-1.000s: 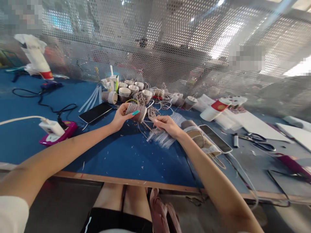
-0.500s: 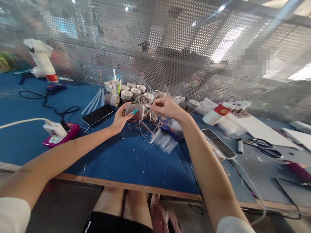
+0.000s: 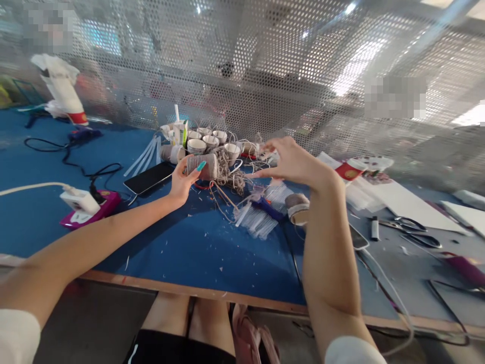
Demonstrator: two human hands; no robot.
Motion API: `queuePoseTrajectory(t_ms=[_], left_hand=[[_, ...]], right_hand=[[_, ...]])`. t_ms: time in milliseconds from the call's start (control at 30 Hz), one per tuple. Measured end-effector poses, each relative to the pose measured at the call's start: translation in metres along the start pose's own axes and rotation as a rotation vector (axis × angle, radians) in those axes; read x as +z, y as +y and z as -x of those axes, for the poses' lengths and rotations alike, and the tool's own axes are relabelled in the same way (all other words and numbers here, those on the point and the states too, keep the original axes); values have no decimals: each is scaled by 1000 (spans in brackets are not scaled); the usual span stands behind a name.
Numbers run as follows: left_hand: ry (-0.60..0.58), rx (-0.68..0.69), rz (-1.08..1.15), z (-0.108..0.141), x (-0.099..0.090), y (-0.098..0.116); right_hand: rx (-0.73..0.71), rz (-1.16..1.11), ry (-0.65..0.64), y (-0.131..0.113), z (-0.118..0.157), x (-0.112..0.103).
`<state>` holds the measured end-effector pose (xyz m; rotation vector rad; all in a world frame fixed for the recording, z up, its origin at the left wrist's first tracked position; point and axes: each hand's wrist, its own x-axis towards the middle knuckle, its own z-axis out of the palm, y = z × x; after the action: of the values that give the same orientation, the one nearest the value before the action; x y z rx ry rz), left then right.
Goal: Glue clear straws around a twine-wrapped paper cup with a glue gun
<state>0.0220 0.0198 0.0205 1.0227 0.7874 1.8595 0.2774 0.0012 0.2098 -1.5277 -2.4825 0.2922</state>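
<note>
My left hand [image 3: 181, 183] is closed around a small paper cup wrapped in grey-brown cord [image 3: 202, 167], held on its side with the thumb along it. To the right, my right hand [image 3: 293, 161] is raised with thumb and fingers apart, and I see nothing in it. Between the hands lies a tangle of grey-brown cord [image 3: 231, 179]. Several cord-wrapped cups [image 3: 197, 146] stand behind it. A blue glue gun [image 3: 267, 207] rests by clear glue sticks [image 3: 259, 225], and another wrapped cup [image 3: 298, 208] lies beside my right forearm.
A black phone [image 3: 149, 178] and a magenta power strip [image 3: 108, 207] lie to the left. On the right are scissors [image 3: 413, 225], a second phone [image 3: 358, 237] and a red-and-white cup [image 3: 350, 170]. A perforated metal screen [image 3: 246, 76] stands behind the table.
My right hand has moved away from the cup to the right and its fingers have spread. My left hand, still holding the cup, has shifted slightly left. Another wrapped cup now shows beside my right forearm.
</note>
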Motion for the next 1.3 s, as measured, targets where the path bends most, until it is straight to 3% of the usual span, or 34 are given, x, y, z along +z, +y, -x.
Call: queuePoseTrajectory(t_ms=[133,200,300,333,500,567,633,700,800,900,967,1033,1100,1300], left_hand=[[90,30,32,-10,-6,-2],[94,32,60,-14,-8,-1],[46,85,61,-17,-8,5],[26,105,51,-17,-7,8],[32,150,36,-18,0,21],[62,169,58,-19,2,24],[84,183,78,-22,2,27],[86,188,70,-24,2,29],[69,182,32,-26,1,34],[65,174,71,-24,3,36],[49,166,106,-21,6,36],[13,157,85,-17,8,34],[-26,151,11,-13,9,32],[-87,75,-72,-6,10,28]], right_hand=[[-97,-30,-345,4,2,-6],[-139,-34,-255,6,-4,1],[-102,-61,68,6,-19,22],[-120,-104,49,5,-25,29],[-323,-386,-574,-4,-36,49],[-310,-441,-700,-6,-33,48],[-257,-489,-739,-5,-28,41],[-193,-511,-711,-3,-22,30],[-134,-393,-559,1,-9,9],[-188,-339,-458,-1,7,-12],[-237,-456,-294,-7,18,-21],[-279,-534,-99,-16,24,-23],[-313,-559,3,-26,26,-19],[-361,-671,70,-43,13,1]])
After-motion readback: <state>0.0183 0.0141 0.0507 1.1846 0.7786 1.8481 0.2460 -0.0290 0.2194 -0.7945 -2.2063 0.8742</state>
